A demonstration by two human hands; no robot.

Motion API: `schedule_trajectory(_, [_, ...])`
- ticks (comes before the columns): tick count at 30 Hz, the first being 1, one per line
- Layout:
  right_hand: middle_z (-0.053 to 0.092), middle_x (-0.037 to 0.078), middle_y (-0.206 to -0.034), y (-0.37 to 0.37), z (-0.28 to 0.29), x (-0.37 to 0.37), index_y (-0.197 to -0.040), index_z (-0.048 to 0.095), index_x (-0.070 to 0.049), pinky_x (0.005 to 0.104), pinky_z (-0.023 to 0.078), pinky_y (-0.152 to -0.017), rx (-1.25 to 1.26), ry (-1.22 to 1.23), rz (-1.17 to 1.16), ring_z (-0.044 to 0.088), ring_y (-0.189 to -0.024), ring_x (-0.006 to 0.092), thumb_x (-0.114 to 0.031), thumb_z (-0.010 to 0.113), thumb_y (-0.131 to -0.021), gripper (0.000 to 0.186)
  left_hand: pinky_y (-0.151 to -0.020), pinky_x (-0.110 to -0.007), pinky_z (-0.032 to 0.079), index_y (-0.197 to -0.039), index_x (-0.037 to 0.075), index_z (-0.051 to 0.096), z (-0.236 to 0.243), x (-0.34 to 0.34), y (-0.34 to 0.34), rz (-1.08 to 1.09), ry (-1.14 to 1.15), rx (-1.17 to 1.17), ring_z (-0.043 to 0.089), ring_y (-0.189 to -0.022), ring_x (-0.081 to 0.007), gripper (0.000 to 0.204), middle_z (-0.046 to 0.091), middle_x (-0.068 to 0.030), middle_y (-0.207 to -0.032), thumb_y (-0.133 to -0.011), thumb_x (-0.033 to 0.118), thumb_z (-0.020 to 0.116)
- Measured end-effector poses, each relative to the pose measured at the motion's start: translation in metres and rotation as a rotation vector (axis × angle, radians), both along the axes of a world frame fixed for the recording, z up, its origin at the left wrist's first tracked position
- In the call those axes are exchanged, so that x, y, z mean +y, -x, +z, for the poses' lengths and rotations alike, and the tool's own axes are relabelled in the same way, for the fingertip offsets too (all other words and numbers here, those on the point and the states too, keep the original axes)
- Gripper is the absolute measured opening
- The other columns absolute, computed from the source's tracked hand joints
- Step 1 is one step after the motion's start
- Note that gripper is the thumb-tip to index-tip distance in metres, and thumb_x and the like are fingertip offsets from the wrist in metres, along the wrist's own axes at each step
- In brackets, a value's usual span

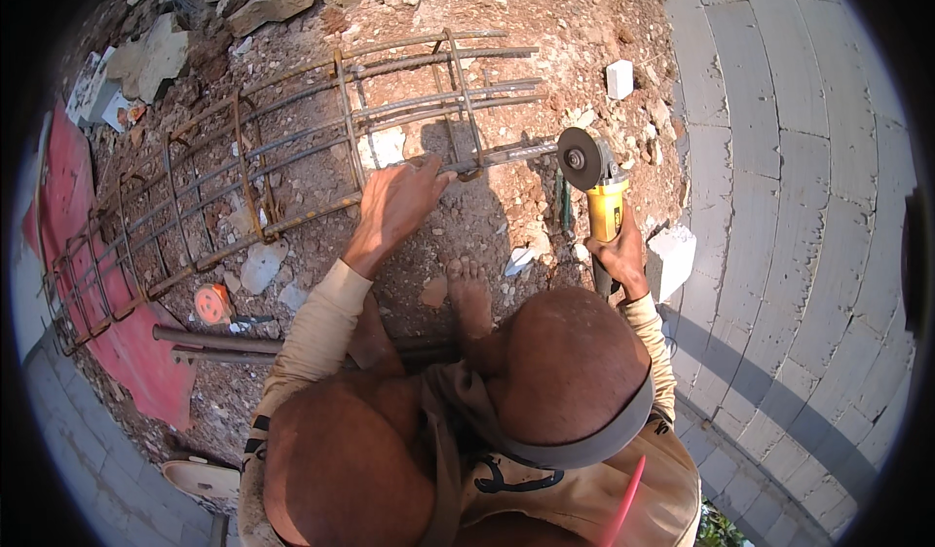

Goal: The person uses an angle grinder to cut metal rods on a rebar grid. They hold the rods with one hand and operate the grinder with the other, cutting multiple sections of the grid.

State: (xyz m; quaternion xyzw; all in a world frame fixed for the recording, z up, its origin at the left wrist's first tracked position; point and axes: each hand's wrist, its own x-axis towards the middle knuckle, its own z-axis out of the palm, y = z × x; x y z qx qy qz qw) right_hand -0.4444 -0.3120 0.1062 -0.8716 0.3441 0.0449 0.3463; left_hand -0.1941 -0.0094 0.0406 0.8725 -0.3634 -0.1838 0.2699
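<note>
A long rebar cage (346, 109) lies across the ground from the lower left to the upper middle, its bars tied by several square stirrups. My left hand (397, 204) is closed around a bar (516, 153) on the cage's near side, close to the end stirrup. In my right hand (621, 255) is a yellow angle grinder (606, 211), gripped by its body. Its dark cutting disc (581, 159) stands at the free end of that bar; whether they touch, I cannot tell. Motion of the disc cannot be made out.
A grey block wall (769, 128) runs along the right. Rocks (278, 3) lie at the far left. White block pieces (619, 79) sit near the wall. On the left are a red sheet (161, 372), an orange round object (212, 303) and metal pipes (229, 344). My bare foot (470, 294) is near the cage.
</note>
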Motion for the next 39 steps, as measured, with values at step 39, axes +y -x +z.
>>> schedule_trajectory(39, [0.067,0.013,-0.111,-0.005,-0.015,-0.007,-0.138,0.051,0.000,0.0378,0.056,-0.091,-0.033,-0.076,-0.004,0.067,-0.100,0.0250,-0.008,0.077,-0.075,0.069,-0.072,-0.054,0.053,-0.122,0.010,0.064,0.002,0.010,0.003,0.045,-0.001,0.112,0.070,-0.080,-0.0402,0.035,0.068,-0.0194,-0.076,-0.104,0.039,0.058])
